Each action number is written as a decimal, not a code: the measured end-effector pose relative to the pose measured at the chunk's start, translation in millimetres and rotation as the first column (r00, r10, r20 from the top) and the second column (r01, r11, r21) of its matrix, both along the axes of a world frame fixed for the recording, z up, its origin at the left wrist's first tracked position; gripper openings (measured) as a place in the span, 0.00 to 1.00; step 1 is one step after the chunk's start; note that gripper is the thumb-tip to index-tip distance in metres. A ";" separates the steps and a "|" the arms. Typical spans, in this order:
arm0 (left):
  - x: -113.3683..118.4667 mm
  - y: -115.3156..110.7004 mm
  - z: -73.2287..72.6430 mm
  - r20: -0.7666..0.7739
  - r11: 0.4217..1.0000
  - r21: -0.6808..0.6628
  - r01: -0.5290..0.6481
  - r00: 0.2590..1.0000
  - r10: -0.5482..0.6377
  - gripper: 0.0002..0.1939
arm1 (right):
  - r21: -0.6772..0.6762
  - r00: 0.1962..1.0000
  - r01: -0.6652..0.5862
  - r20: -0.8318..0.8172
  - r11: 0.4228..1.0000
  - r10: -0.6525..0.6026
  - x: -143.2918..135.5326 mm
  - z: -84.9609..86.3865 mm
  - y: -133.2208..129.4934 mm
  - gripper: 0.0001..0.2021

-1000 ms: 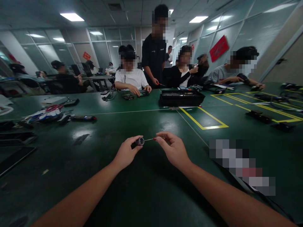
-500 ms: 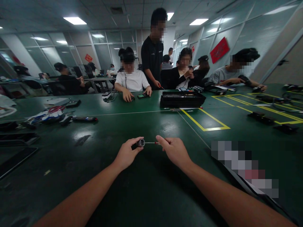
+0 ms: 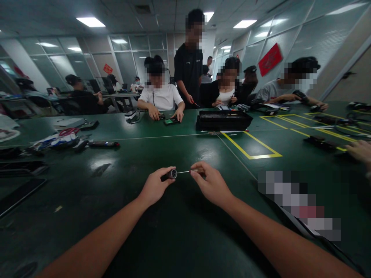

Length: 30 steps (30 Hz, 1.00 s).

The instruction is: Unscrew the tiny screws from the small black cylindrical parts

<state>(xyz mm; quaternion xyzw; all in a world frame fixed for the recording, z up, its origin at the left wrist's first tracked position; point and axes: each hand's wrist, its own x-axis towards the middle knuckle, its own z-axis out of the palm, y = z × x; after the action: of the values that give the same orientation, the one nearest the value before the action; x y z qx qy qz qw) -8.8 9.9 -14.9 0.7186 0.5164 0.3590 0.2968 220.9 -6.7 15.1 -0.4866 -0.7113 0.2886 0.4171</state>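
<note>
Above the green table, my left hand is closed round a short dark cylinder, its silvery-rimmed round end turned toward me; it resembles a flashlight head. Opposite it, my right hand pinches a slim screwdriver by its brownish handle, thumb and fingers near where the shaft begins. The thin metal shaft points left and its tip meets the right side of the cylinder's rim. Whether the tip sits in a screw is too small to tell.
A black open-topped box stands ahead, beyond it several people at work. Tools and cables lie left, with a pen-like tool. A flat pixelated item lies right. Another person's hand reaches in at the right edge.
My right fingers have shifted their grip on the screwdriver, the index finger now lying over the handle and the thumb lower. The left hand barely moves. Another person's hand has appeared at the right edge.
</note>
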 end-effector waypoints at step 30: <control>4.9 -5.0 4.3 -0.053 1.000 0.011 -0.005 0.999 0.006 0.24 | -0.034 0.995 0.029 -0.099 0.999 -0.032 -3.8 -0.7 -1.8 0.08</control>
<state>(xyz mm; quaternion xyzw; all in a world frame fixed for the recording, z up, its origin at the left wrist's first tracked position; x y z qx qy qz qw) -3.9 4.9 -10.6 0.7280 0.5240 0.3435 0.2781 217.1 -8.6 14.4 -0.4893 -0.6774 0.3172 0.4484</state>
